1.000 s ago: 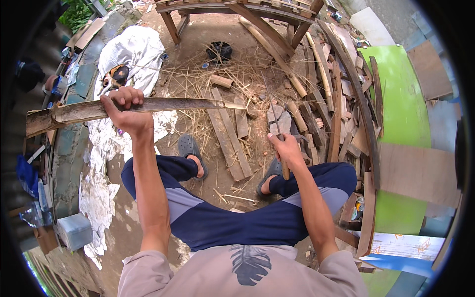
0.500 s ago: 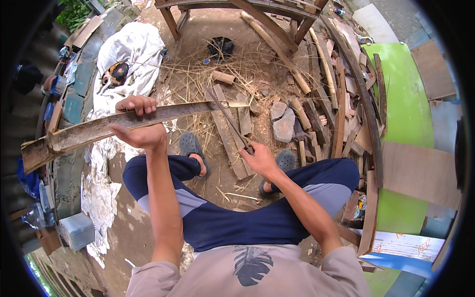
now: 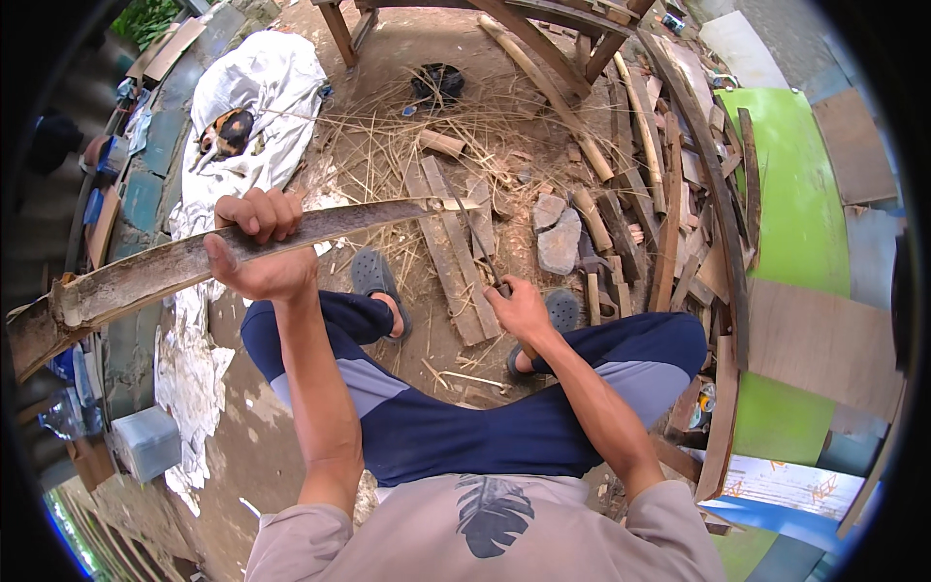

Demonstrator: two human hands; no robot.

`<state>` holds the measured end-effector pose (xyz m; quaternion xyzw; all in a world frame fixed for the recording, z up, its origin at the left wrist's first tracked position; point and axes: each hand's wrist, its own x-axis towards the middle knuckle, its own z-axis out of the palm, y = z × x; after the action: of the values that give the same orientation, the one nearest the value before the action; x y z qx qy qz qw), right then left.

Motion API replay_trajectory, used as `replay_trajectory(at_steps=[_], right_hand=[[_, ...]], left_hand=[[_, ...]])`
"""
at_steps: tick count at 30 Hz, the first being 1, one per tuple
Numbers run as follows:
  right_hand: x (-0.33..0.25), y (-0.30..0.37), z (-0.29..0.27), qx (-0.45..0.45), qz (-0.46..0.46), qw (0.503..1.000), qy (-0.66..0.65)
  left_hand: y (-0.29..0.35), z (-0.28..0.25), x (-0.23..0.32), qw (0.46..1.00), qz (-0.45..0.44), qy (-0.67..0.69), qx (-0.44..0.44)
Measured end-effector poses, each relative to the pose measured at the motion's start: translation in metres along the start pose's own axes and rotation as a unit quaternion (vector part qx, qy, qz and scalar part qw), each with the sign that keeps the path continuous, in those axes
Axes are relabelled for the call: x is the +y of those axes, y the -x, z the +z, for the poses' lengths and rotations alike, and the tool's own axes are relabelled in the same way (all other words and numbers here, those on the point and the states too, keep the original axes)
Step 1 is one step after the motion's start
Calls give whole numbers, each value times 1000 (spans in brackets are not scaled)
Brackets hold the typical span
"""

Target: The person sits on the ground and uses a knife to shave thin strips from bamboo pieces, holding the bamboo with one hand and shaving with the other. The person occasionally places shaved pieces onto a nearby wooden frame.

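Note:
My left hand [image 3: 272,262] is closed around a long split bamboo piece [image 3: 160,272], its fingers over the far edge and its thumb on the near side. The bamboo slants from the far left up to the middle, with its hollow, brownish inner face showing and a thick node near the left end. Its right end is pale and freshly cut. My right hand [image 3: 519,312] grips a knife [image 3: 472,231] by the handle. The thin, dark blade points away from me and passes close to the pale end; whether it touches cannot be made out.
Ahead stands a wooden bench [image 3: 533,15] over scattered bamboo shavings [image 3: 378,145]. A calico cat [image 3: 228,133] lies on a white cloth [image 3: 257,82]. Stone pieces [image 3: 559,242], a hammer [image 3: 592,281] and planks [image 3: 669,204] lie to the right. Two boards [image 3: 456,252] lie between my feet.
The bamboo has shifted left with my left hand. My right hand has moved slightly right, and the knife blade now stands more upright near the cut end.

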<state>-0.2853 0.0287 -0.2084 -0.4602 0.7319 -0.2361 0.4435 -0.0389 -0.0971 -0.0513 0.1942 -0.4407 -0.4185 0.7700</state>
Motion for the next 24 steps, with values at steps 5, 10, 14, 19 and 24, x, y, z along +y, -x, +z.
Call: replay_trajectory(at_steps=[5,10,14,19,24], right_hand=[[8,-9,3,28,-43,998,23],[0,-10,-4,27,-18,999,-8],[3,-17,-13,52,-14,998,-35],[13,-27,-21,68,-30,993,-91],[21,-24,-27,82,-4,995,-49]], left_hand=[[-12,-17,-1,997,27,-28,59],[-11,-19,10,1000,22,15,16],[-10,-6,-12,997,-24,69,16],[-7,17,-72,996,-26,85,12],[-17,11,-96,999,13,33,-12]])
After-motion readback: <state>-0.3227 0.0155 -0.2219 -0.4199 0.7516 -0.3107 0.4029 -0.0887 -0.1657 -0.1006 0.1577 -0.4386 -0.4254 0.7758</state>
